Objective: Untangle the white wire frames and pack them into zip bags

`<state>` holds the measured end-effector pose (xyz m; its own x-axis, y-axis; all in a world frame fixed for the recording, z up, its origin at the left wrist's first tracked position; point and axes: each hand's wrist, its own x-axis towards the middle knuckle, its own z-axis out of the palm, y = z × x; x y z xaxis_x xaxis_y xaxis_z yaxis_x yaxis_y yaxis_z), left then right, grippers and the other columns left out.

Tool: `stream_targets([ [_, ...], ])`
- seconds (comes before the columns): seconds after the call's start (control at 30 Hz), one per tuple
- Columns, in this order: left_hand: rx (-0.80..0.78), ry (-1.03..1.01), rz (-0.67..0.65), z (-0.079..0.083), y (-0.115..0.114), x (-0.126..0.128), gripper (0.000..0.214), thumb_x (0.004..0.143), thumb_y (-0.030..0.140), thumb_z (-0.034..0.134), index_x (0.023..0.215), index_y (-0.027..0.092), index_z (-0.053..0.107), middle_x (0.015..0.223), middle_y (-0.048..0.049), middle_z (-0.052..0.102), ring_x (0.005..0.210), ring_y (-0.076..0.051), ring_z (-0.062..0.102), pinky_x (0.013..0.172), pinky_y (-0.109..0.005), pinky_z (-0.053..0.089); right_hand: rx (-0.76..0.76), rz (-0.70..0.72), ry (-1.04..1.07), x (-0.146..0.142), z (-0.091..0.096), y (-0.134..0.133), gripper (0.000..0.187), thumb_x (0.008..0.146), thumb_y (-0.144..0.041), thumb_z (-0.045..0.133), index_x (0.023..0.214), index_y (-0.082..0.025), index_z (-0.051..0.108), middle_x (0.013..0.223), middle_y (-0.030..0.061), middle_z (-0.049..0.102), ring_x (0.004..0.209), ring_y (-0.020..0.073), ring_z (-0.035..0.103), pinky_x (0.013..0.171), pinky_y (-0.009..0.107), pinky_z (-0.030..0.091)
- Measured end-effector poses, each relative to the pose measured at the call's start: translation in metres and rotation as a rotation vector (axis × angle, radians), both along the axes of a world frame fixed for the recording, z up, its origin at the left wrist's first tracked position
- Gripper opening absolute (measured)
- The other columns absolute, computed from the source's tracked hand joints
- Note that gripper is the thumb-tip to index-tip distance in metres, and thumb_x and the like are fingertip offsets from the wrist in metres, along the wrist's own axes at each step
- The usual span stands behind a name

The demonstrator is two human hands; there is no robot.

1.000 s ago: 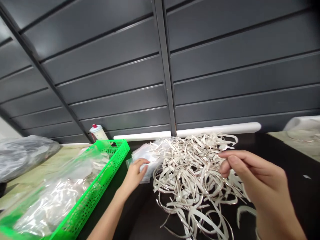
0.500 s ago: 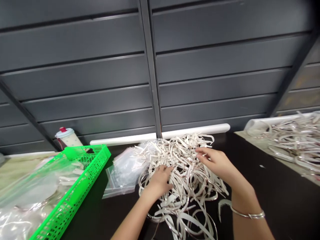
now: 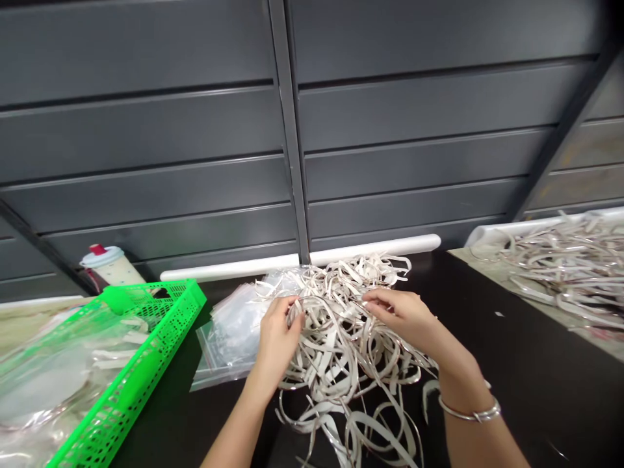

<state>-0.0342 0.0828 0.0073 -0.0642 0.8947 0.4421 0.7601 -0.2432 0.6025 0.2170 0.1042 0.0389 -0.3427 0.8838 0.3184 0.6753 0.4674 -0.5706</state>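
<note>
Head view shows the pile of pale strips (image 3: 334,364) on the black table (image 3: 480,370), between plastic bags (image 3: 236,331) with a green basket (image 3: 146,374) on the left and one loose strip (image 3: 426,398) on the right. Left hand (image 3: 279,331) is half curled at the pile, and right hand (image 3: 402,315) has its fingers bent together above it; I cannot tell if either one grips a strip.

A workshop, judging by heaped strips (image 3: 336,354) (and a green crate (image 3: 138,380))
</note>
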Motion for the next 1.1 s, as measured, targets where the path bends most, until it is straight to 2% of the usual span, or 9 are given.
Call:
stream_targets([
  [0.13,0.023,-0.085,-0.012,0.001,-0.008,0.003,0.039,0.089,0.031,0.044,0.125,0.019,0.046,0.126,-0.0127,0.055,0.119,-0.026,0.050,0.099,-0.042,0.040,0.030,0.054,-0.019,-0.006,-0.002,0.000,0.024,0.087,-0.030,0.046,0.091,-0.022,0.068,0.079,0.0004,0.071,0.067,0.0165,0.064,0.062,0.026,0.046],
  [0.23,-0.089,-0.153,-0.206,-0.006,-0.012,0.007,0.061,0.091,0.038,0.044,0.144,0.020,0.020,0.151,-0.0141,0.027,0.138,-0.028,0.026,0.110,-0.045,0.027,0.042,0.056,-0.014,-0.006,-0.006,0.001,0.024,0.087,-0.031,0.047,0.093,-0.022,0.068,0.082,0.0018,0.072,0.068,0.0172,0.064,0.063,0.027,0.047],
  [0.3,-0.143,-0.170,-0.304,-0.009,-0.013,0.008,0.064,0.091,0.040,0.044,0.146,0.022,0.016,0.154,-0.0119,0.018,0.140,-0.027,0.019,0.112,-0.045,0.024,0.045,0.051,-0.019,-0.006,-0.007,0.001,0.024,0.087,-0.032,0.047,0.094,-0.022,0.068,0.081,0.0018,0.072,0.067,0.0173,0.064,0.064,0.027,0.048],
  [0.47,0.005,-0.240,-0.291,0.005,-0.011,-0.008,0.040,0.092,0.035,0.042,0.130,0.022,0.046,0.141,-0.0120,0.041,0.125,-0.025,0.046,0.103,-0.041,0.038,0.047,0.079,-0.027,-0.007,-0.004,-0.002,0.023,0.088,-0.030,0.046,0.093,-0.023,0.068,0.081,0.0013,0.071,0.067,0.0167,0.063,0.062,0.027,0.048],
  [0.57,-0.001,-0.024,-0.094,0.017,-0.008,-0.031,0.032,0.092,0.032,0.039,0.114,0.021,0.058,0.130,-0.0100,0.053,0.118,-0.023,0.052,0.093,-0.035,0.046,0.059,0.096,-0.029,-0.008,-0.001,-0.005,0.023,0.088,-0.029,0.046,0.092,-0.023,0.068,0.084,0.0019,0.071,0.070,0.0174,0.065,0.061,0.026,0.048],
  [0.67,-0.115,0.184,0.092,0.020,-0.004,-0.058,0.033,0.090,0.027,0.038,0.113,0.018,0.058,0.121,-0.0104,0.059,0.109,-0.023,0.057,0.090,-0.035,0.046,0.071,0.120,-0.028,-0.008,-0.001,-0.006,0.023,0.088,-0.029,0.046,0.091,-0.023,0.068,0.087,0.0028,0.072,0.075,0.0186,0.066,0.063,0.027,0.049],
  [0.83,-0.354,0.328,0.179,0.004,0.002,-0.088,0.028,0.080,0.022,0.053,0.102,0.011,0.065,0.107,-0.0168,0.066,0.101,-0.031,0.061,0.091,-0.041,0.042,0.080,0.167,-0.006,-0.007,0.000,-0.010,0.022,0.089,-0.028,0.046,0.092,-0.023,0.067,0.092,0.0044,0.071,0.081,0.0202,0.066,0.063,0.027,0.050],
  [1.0,-0.540,0.404,0.138,-0.015,0.006,-0.091,0.029,0.077,0.028,0.059,0.104,0.018,0.064,0.108,-0.0112,0.068,0.104,-0.028,0.059,0.086,-0.034,0.042,0.082,0.186,0.011,-0.005,0.003,-0.014,0.021,0.090,-0.026,0.046,0.092,-0.022,0.066,0.091,0.0039,0.070,0.081,0.0192,0.065,0.064,0.026,0.049],
  [1.1,-0.627,0.433,0.151,-0.025,0.012,-0.097,0.029,0.077,0.029,0.061,0.105,0.019,0.064,0.106,-0.0106,0.067,0.104,-0.026,0.059,0.086,-0.033,0.043,0.079,0.234,0.005,-0.005,0.006,-0.017,0.020,0.091,-0.025,0.045,0.089,-0.022,0.065,0.079,0.0023,0.068,0.070,0.0173,0.063,0.060,0.026,0.047],
])
